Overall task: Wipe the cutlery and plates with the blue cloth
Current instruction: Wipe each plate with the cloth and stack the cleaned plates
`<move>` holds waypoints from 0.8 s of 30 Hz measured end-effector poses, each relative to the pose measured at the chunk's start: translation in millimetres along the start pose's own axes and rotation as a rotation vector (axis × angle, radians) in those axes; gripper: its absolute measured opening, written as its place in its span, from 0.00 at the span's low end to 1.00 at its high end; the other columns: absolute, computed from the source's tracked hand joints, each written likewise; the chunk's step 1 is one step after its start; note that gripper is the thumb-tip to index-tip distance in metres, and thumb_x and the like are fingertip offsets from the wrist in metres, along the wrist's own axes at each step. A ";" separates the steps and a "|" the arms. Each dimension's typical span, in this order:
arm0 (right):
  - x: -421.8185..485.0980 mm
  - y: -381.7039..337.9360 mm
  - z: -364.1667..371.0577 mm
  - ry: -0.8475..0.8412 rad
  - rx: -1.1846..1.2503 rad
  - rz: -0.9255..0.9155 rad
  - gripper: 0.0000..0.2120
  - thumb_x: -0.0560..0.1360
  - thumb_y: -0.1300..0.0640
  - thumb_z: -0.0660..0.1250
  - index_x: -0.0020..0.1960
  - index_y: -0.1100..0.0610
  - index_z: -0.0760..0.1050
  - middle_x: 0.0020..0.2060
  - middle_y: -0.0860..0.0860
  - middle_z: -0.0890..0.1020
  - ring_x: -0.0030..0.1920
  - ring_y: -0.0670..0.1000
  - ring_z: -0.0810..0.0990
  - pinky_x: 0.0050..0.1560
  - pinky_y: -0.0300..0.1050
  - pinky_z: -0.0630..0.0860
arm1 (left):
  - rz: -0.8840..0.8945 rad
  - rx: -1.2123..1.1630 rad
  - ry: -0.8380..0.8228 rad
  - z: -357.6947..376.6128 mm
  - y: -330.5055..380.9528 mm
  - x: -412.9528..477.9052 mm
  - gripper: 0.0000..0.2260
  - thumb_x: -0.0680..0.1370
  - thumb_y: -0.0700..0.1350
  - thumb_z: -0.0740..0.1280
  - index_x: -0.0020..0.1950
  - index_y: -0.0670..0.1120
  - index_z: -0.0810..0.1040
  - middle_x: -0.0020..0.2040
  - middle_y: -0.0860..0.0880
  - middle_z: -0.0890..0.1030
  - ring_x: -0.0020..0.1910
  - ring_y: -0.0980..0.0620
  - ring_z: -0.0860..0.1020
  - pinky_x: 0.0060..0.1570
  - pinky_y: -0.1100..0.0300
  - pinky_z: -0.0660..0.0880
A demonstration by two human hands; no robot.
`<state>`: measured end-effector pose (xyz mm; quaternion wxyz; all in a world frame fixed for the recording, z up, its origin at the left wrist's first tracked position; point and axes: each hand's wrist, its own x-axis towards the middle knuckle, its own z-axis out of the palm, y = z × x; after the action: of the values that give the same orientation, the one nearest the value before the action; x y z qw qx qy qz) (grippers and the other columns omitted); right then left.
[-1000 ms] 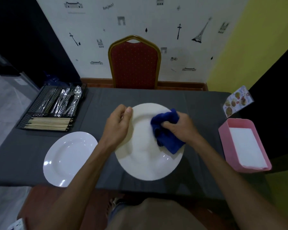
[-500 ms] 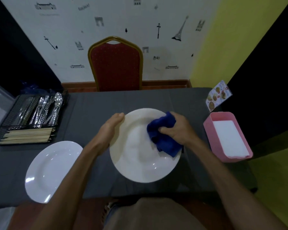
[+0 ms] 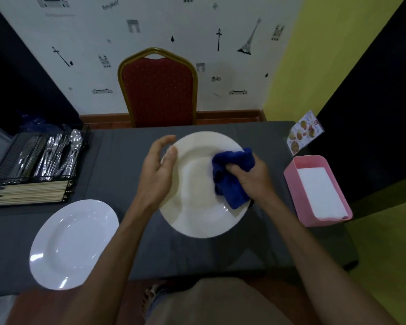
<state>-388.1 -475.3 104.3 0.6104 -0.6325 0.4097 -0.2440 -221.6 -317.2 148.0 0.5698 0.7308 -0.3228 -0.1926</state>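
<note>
You are holding the cream plate (image 3: 197,191) over the middle of the grey tabletop (image 3: 117,165). Your left hand (image 3: 158,170) is taking the plate's far-left rim. The thumb is lying on the upper face and the fingers are curling behind the edge, so this grip is grasping the cream plate. Your right hand (image 3: 251,177) is bunching the blue cloth (image 3: 232,174) and pressing it against the right side of the plate's face, so this grip is grasping the blue cloth. The plate's near edge is blurring, so you cannot tell whether it is resting on the tabletop.

A white plate (image 3: 73,242) is lying flat at the near left of the tabletop, well apart from both hands. At the far left, a black wire tray (image 3: 2,160) is holding the cutlery (image 3: 54,156) in its far part and chopsticks (image 3: 33,191) in its near part. At the right edge, a pink box (image 3: 291,181) is holding white napkins (image 3: 319,191), and a menu card (image 3: 304,132) is standing just beyond it. A red chair (image 3: 158,90) is standing at the far side.
</note>
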 end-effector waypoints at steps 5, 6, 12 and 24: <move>-1.8 9.7 -9.5 0.160 0.025 0.039 0.18 0.72 0.59 0.76 0.60 0.52 0.77 0.52 0.48 0.84 0.53 0.47 0.83 0.49 0.42 0.79 | -0.172 -0.121 0.006 23.6 -1.5 -14.8 0.13 0.86 0.49 0.57 0.69 0.53 0.73 0.59 0.55 0.77 0.53 0.60 0.80 0.45 0.65 0.75; -0.7 5.0 -17.0 0.107 -0.018 0.041 0.18 0.72 0.60 0.76 0.59 0.52 0.77 0.52 0.47 0.84 0.52 0.45 0.83 0.47 0.39 0.78 | -0.244 -0.140 -0.056 19.9 -1.5 -13.5 0.13 0.86 0.51 0.56 0.66 0.52 0.76 0.58 0.53 0.80 0.56 0.53 0.80 0.46 0.61 0.76; 1.3 -46.1 -16.9 -0.355 -0.619 -0.186 0.15 0.68 0.55 0.78 0.48 0.46 0.75 0.43 0.43 0.82 0.43 0.42 0.80 0.41 0.39 0.73 | -0.349 -0.104 -0.624 20.2 17.6 4.9 0.26 0.82 0.63 0.53 0.65 0.48 0.80 0.58 0.50 0.85 0.56 0.53 0.83 0.59 0.57 0.78; -2.7 -0.4 -15.9 0.111 -0.058 0.019 0.19 0.71 0.55 0.77 0.60 0.51 0.77 0.51 0.46 0.84 0.51 0.44 0.82 0.51 0.43 0.80 | -0.034 0.002 -0.026 28.6 -15.1 7.8 0.19 0.85 0.55 0.56 0.74 0.54 0.73 0.69 0.58 0.75 0.66 0.63 0.74 0.64 0.64 0.72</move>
<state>-402.3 -482.1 107.4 0.5704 -0.6315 0.4557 -0.2612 -230.8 -340.7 126.3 0.5615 0.7342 -0.3177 -0.2115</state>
